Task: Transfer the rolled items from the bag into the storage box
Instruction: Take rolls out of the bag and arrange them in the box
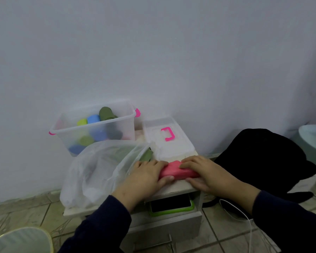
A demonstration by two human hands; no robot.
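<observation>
Hands, left (146,175) and right (202,172), both grip pink roll (177,171); no writing readable.

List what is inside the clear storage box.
The storage box holds rolled items: an olive green roll, a blue roll and a yellow-green roll on top, more blue and green rolls blurred through the wall. The bag covers its lower front.

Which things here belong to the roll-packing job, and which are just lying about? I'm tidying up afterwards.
Job: pink roll held by left hand and right hand; plastic bag; storage box; box lid.
Lying about: tablet; black cloth; white cable.
</observation>
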